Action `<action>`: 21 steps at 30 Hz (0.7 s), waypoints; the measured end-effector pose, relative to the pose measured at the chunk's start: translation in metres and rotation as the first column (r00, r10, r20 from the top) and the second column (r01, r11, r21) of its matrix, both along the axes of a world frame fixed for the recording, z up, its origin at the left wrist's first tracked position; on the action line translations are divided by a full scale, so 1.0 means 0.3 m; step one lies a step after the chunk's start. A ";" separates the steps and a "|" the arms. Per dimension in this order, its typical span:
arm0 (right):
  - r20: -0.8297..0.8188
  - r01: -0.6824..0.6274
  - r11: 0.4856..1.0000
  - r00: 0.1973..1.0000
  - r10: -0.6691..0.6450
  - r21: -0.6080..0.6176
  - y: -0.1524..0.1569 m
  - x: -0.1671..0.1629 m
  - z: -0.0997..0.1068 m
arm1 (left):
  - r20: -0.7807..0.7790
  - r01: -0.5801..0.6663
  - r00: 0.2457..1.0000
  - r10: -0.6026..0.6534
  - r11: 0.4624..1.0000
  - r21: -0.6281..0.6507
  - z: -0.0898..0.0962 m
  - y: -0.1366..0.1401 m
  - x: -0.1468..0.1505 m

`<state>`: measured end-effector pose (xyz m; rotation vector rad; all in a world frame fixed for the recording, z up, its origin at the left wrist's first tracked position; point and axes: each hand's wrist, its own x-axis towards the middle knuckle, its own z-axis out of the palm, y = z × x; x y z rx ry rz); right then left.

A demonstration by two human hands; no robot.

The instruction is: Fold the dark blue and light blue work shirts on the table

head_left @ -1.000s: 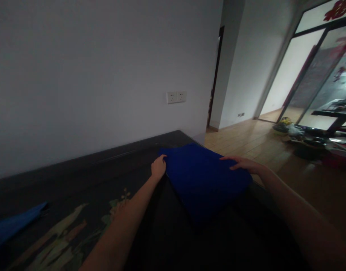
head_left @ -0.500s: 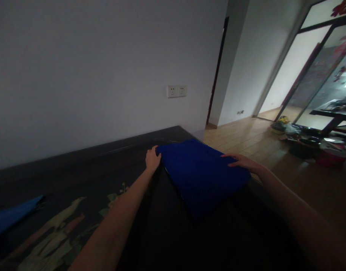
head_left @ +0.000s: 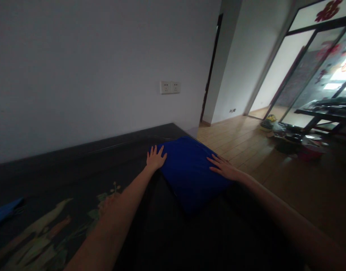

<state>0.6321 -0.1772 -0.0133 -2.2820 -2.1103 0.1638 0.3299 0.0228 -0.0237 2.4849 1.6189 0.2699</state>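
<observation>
A dark blue folded cloth (head_left: 186, 173) lies flat near the far right corner of a black tabletop (head_left: 161, 241). My left hand (head_left: 156, 158) rests on the cloth's left far edge, its fingers spread. On the right side of the cloth lies my right hand (head_left: 223, 168), palm down with the fingers stretched out and apart. Whether the cloth is a garment or a plain piece of fabric, I cannot tell.
Part of a lighter blue cloth (head_left: 6, 212) lies at the tabletop's left edge, near a printed bird-and-flower pattern (head_left: 43, 229). A wall with a double socket (head_left: 170, 87) stands behind. On the wooden floor to the right are basins and bags (head_left: 285, 131).
My left hand has gone from gripping the cloth's edge to lying spread on it. My right hand has slid inward over the cloth. The view has shifted slightly to the right.
</observation>
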 end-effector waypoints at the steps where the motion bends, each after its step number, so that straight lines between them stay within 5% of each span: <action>1: 0.015 0.009 1.000 1.000 -0.009 -0.013 -0.003 0.000 -0.008 | -0.006 -0.005 1.000 0.005 1.000 -0.010 -0.005 0.005 -0.004; 9: 0.085 0.014 1.000 0.996 -0.014 0.003 -0.008 0.001 -0.024 | -0.042 -0.009 0.999 0.007 0.999 -0.036 0.015 0.011 -0.012; 13: 0.073 0.029 1.000 0.997 -0.028 -0.005 -0.005 -0.007 -0.027 | -0.017 0.034 0.999 -0.032 0.985 0.167 0.043 -0.035 -0.009; 17: 0.048 0.047 0.998 0.998 -0.045 -0.042 -0.003 -0.011 -0.015 | -0.013 0.304 0.948 -0.319 0.889 0.342 0.119 -0.181 0.030; 21: -0.022 0.037 0.998 0.999 -0.038 -0.055 0.010 -0.004 0.026 | 0.071 0.526 0.842 -0.534 0.843 0.112 0.159 -0.432 0.071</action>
